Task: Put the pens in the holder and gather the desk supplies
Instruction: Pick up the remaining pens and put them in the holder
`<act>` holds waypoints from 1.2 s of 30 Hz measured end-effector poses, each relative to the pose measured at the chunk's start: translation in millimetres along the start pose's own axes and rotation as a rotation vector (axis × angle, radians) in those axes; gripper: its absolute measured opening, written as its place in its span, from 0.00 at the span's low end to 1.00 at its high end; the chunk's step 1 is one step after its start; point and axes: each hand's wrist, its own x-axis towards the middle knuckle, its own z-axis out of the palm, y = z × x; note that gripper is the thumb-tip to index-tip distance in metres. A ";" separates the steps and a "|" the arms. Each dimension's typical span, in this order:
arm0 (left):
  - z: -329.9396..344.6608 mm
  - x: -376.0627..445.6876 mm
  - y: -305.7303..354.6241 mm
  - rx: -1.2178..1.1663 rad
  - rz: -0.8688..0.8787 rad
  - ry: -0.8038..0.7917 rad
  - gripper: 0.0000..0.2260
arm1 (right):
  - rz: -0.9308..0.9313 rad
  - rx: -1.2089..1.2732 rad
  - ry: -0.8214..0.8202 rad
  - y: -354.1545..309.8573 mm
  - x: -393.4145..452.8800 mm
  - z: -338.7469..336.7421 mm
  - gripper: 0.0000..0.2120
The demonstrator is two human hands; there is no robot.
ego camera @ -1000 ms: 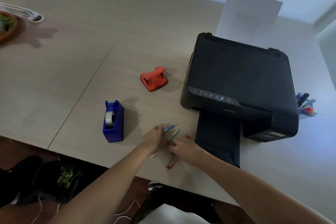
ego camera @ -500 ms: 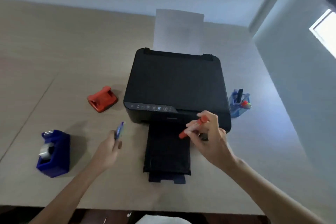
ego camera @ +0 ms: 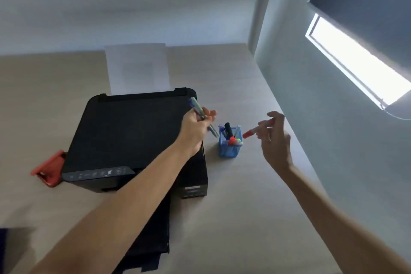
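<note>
A small blue mesh pen holder [ego camera: 229,151] stands on the desk just right of the printer, with several pens and markers inside. My left hand [ego camera: 195,128] reaches over the printer's right edge and grips a bundle of pens [ego camera: 198,108], green and blue, tips slanting down toward the holder's left rim. My right hand [ego camera: 274,138] hovers right of the holder and pinches a red pen [ego camera: 252,131], its tip pointing left just above the holder's right rim. A red hole punch [ego camera: 50,170] lies left of the printer.
A black printer [ego camera: 131,133] with a sheet of paper [ego camera: 136,68] in its rear feed fills the desk's middle; its output tray [ego camera: 153,236] juts toward me. A grey wall [ego camera: 333,140] runs close along the desk's right side. A dark blue object [ego camera: 2,249] shows at the left edge.
Both hands lifted the pens from the desk's front and carried them right to the holder. My view swung right and up, so the tape dispenser left the frame.
</note>
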 end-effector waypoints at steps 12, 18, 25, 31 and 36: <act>63.2 100.4 -85.8 0.459 -0.100 0.149 0.02 | -0.113 -0.190 -0.340 73.1 38.6 50.3 0.18; 58.0 109.4 -105.4 0.690 -0.067 0.220 0.06 | -0.195 -0.312 -0.375 101.2 16.7 69.3 0.22; 58.2 110.4 -115.5 0.365 -0.508 0.324 0.19 | 0.242 -0.095 -0.267 95.0 5.2 78.8 0.25; 61.9 109.2 -108.6 -0.152 -0.613 0.283 0.22 | 0.652 0.068 -0.353 102.4 11.0 101.9 0.13; 55.2 129.9 -92.5 -0.224 -0.541 0.346 0.21 | 0.735 0.097 -0.384 89.1 58.4 126.0 0.16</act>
